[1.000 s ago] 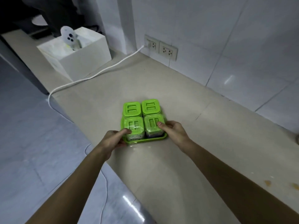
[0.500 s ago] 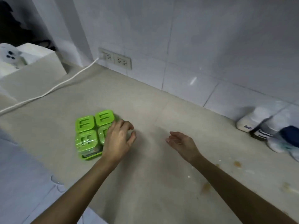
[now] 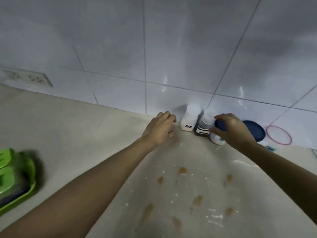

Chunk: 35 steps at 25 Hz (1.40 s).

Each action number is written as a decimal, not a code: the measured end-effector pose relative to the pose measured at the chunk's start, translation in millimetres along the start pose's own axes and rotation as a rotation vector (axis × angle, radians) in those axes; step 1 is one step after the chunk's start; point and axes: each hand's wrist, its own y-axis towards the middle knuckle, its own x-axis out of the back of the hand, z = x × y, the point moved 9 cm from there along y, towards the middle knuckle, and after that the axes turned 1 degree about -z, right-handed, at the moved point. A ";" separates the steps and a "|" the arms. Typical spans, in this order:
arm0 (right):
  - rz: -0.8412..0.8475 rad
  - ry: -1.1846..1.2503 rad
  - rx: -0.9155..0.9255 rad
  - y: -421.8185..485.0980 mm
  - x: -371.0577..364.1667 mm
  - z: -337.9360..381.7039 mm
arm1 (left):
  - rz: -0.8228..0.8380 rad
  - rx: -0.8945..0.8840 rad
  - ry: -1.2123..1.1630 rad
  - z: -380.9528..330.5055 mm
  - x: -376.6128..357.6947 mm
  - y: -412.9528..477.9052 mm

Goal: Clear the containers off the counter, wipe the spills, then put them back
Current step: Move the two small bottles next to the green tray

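At the back edge of the counter (image 3: 72,127), against the tiled wall (image 3: 171,48), three small containers stand in a tight cluster. The right hand (image 3: 234,129) is curled over the blue cap (image 3: 221,125) of the white jar (image 3: 217,140), fingers and thumb closed around it from above; the jar's base sits on the counter, just in front of the dark labelled bottle (image 3: 204,126), which it seems to touch. The salt bottle (image 3: 189,120), white with a white cap, stands at that bottle's left side. The left hand (image 3: 160,128) hovers just beside the salt bottle, to its left, knuckles up, fingers loosely bent and holding nothing; whether it touches the bottle I cannot tell. Both forearms stretch forward across the counter, bare to the elbow.

Right of the gripped jar a blue lid (image 3: 255,131) lies flat near the wall, with a pink ring (image 3: 278,134) beside it. Brown spill marks (image 3: 197,200) and white specks dot the counter's near middle, between the arms. At the counter's left edge sits the green tray (image 3: 25,191) with its green-lidded containers (image 3: 6,179), well apart from both hands.
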 end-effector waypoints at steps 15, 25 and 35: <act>0.097 -0.181 0.156 61.8 -20.6 9.3 | -0.007 0.126 -0.138 -24.7 -29.6 95.4; 0.062 -0.129 0.308 39.9 -39.9 142.8 | 0.036 0.399 -0.104 106.0 68.0 -33.4; 0.163 -0.015 0.512 11.4 -146.0 362.4 | -0.021 0.682 0.039 275.0 151.3 -201.8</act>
